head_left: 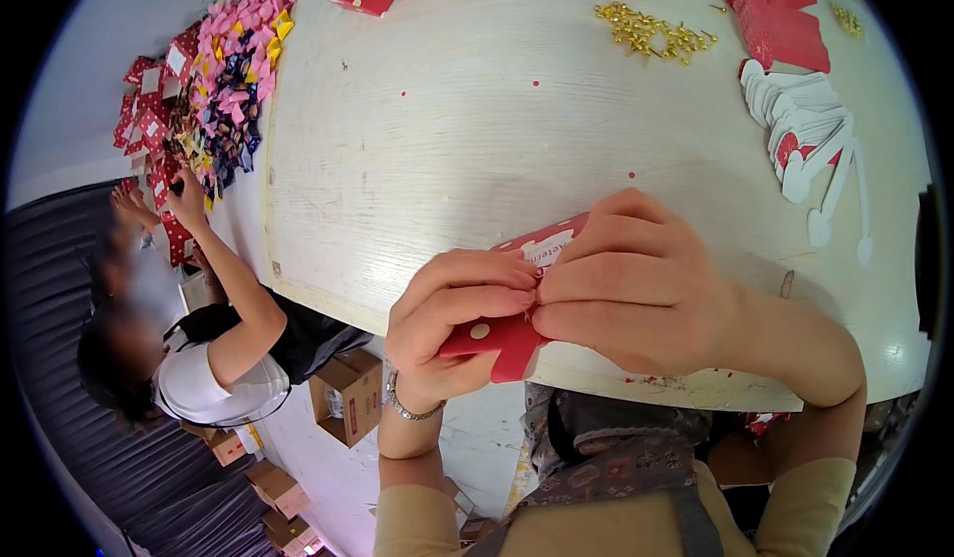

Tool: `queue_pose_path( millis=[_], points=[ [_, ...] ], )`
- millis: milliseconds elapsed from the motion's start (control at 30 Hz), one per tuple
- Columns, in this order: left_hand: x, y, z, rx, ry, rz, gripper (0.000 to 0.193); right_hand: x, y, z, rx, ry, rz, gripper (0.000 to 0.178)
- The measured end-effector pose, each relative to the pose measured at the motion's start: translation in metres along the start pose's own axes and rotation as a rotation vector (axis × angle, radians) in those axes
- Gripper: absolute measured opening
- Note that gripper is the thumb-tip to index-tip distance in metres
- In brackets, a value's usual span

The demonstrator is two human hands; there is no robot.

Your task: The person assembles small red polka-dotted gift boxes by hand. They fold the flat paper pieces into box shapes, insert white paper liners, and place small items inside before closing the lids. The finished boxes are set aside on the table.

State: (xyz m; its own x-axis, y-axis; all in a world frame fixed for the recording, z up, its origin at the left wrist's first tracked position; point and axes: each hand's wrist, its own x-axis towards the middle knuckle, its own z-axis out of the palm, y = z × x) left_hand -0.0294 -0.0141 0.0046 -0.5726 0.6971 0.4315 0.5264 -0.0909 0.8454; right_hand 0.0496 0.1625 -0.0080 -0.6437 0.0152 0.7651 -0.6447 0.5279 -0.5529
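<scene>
Both of my hands meet over a red paper gift box (513, 350) with pale polka dots, near the table's front edge. My left hand (452, 309) wraps round its left side, and a bracelet circles that wrist. The fingers of my right hand (636, 294) are pinched against the box's upper part, fingertips touching those of the left. Between them shows part of a white label (550, 248) with print on it. Whatever small piece the fingertips may pinch is hidden.
Gold paper fasteners (656, 35) lie in a heap at the far right. Red paper pieces (780, 20) and white arrow-shaped cutouts (810, 125) are stacked at right. Wrapped sweets (238, 70) and dotted boxes (149, 110) pile up at left, where a co-worker (229, 358) reaches. Cardboard boxes (348, 396) stand below.
</scene>
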Motion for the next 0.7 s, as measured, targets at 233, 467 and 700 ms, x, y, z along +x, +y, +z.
queue_pose_path(
  millis=[233,467,700],
  points=[
    [0.0,-0.004,-0.007,-0.112,-0.112,-0.059,0.034,-0.002,0.003,0.0,0.007,0.006,-0.02,0.015],
    [-0.004,0.01,0.005,-0.345,0.121,-0.245,0.026,0.005,-0.006,-0.003,0.04,-0.03,0.111,0.012],
    [-0.003,-0.005,0.002,-0.152,0.005,0.023,0.021,0.007,-0.001,-0.005,0.026,-0.089,0.02,0.017]
  ],
)
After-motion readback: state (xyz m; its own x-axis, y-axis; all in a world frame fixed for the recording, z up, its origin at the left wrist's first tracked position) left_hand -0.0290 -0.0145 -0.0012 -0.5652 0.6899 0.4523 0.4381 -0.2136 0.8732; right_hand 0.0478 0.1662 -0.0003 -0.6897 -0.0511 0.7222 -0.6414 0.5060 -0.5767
